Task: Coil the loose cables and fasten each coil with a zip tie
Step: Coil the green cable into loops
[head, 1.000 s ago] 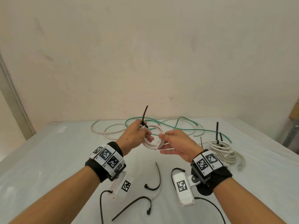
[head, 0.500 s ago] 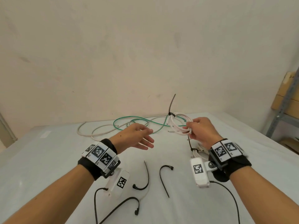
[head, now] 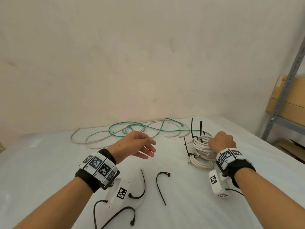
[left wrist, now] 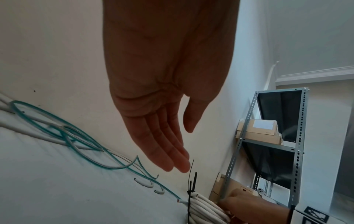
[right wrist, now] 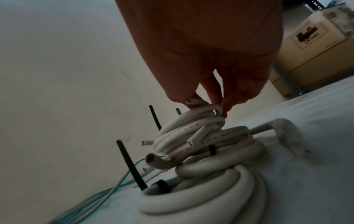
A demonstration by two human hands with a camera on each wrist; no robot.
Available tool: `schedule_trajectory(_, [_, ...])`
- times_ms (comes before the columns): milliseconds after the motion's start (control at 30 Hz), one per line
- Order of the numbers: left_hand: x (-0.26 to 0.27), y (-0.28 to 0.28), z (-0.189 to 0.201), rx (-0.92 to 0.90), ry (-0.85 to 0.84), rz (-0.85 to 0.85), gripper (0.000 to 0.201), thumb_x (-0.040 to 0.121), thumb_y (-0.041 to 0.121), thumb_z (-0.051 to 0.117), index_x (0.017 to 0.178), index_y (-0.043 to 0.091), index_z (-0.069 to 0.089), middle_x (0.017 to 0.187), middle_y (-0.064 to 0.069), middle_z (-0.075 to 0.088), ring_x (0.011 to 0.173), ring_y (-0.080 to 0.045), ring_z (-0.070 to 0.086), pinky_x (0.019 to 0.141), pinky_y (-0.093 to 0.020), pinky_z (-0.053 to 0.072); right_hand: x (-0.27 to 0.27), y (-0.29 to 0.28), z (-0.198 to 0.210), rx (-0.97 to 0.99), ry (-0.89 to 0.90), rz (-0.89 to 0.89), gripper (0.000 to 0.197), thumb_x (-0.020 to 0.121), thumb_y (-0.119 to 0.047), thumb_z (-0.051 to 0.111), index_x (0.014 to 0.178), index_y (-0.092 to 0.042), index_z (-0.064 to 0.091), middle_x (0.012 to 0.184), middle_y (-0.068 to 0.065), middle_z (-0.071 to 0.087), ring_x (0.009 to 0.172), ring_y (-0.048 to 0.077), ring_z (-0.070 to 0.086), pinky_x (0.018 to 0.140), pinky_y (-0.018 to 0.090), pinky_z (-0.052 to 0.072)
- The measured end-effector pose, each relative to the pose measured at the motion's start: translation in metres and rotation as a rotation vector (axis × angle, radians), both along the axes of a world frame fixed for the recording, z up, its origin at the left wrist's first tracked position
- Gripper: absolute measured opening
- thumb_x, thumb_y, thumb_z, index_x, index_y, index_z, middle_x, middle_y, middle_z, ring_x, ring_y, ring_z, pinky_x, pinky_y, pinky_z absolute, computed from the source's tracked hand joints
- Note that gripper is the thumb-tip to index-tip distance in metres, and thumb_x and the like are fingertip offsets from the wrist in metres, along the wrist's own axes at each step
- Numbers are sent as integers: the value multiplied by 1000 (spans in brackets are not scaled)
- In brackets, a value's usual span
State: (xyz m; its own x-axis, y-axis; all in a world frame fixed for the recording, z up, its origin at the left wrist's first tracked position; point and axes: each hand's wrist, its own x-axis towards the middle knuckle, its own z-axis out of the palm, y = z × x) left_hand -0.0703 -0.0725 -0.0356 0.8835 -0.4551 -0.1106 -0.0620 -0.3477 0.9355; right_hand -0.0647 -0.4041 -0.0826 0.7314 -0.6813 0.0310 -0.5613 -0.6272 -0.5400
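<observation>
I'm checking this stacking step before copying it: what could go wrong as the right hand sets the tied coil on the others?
The small white coil that the right hand pinches sits tilted atop the larger coils; released, it may slide off. Upright zip tie tails could snag the fingers.

Loose zip ties [head: 160, 185] lie between hands.

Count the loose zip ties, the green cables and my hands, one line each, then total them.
Loose zip ties: 3
Green cable: 1
Hands: 2, the left hand empty, the right hand gripping a white coil
Total: 6
</observation>
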Motion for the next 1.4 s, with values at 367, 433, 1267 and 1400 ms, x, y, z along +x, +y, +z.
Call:
schedule_trajectory(367, [11,18,-3,-23,26,110,26,106,17,54,111,0,72,103,-16,78,92,-26,77,90,-43,62,17,63,24,-326,-316,242,23,101,-26,50,107,-8,64,112,14,65,108,34,58,90,46,51])
schedule_trajectory(433, [17,22,-1,-41,30,147,26,105,17,54,110,1,73,101,-16,79,88,-22,76,88,-41,62,30,88,23,-210,-354,417,19,99,-23,50,100,-10,64,104,13,69,102,35,62,86,45,54])
schedule_trajectory(1267, [71,39,-15,-227,8,240,29,99,20,69,127,29,66,108,-20,74,91,-27,78,79,-38,64,73,204,38,757,-605,782,19,93,-4,70,96,-17,83,98,0,79,91,14,72,83,25,59])
schedule_trajectory(1400, [69,39,-25,-189,-75,227,18,97,23,72,102,8,80,86,-12,69,76,-20,69,83,-40,64,55,219,58,928,-579,881,19,94,-6,69,112,-10,69,88,3,74,84,14,67,80,29,56])
